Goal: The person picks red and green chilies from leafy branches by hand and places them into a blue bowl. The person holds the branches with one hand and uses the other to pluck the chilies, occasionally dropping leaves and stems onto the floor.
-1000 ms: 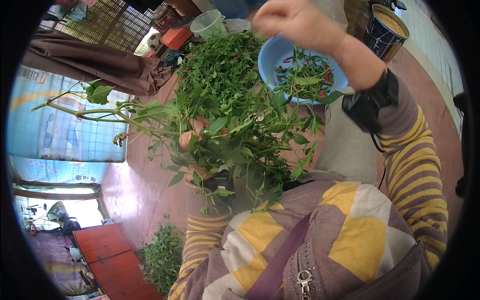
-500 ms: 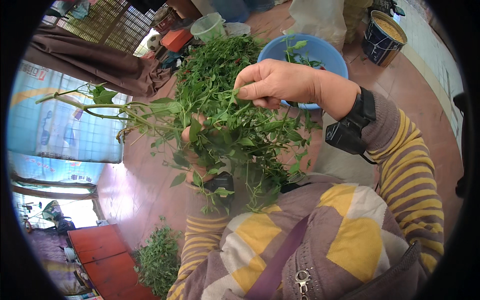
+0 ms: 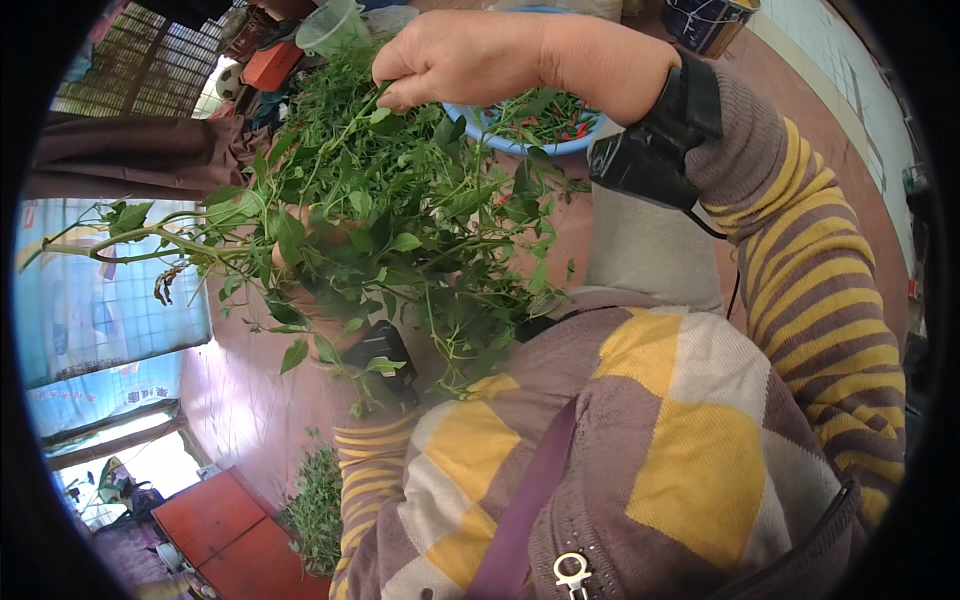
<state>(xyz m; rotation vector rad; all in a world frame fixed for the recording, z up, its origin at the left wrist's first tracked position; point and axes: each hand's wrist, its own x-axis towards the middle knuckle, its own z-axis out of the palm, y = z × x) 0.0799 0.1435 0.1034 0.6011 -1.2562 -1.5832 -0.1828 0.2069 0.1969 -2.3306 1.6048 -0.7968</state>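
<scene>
A cut chili pepper plant (image 3: 410,240) with long bare stems and dense leaves lies across in front of me. Its cut stem ends point left. Partly hidden by leaves, my left hand (image 3: 312,245) is closed around the stems. Above the plant, my right hand (image 3: 460,62) pinches a thin leafy stem between thumb and fingers. Just beyond the right hand, a blue basin (image 3: 545,148) holds red peppers (image 3: 580,130) and some green ones or leaves. A black device is strapped on each of my wrists.
A heap of cut green plants (image 3: 335,95) lies on the tiled floor ahead. Behind it stand a clear tub (image 3: 330,28) and an orange box (image 3: 270,66). A dark bucket (image 3: 708,22) is far right. More plants (image 3: 318,510) lie near a red panel (image 3: 215,520) at lower left.
My right hand has moved up and left in the picture, drawing a stem upward. The left hand and plant have shifted left. The view has tilted, showing more of the basin's contents.
</scene>
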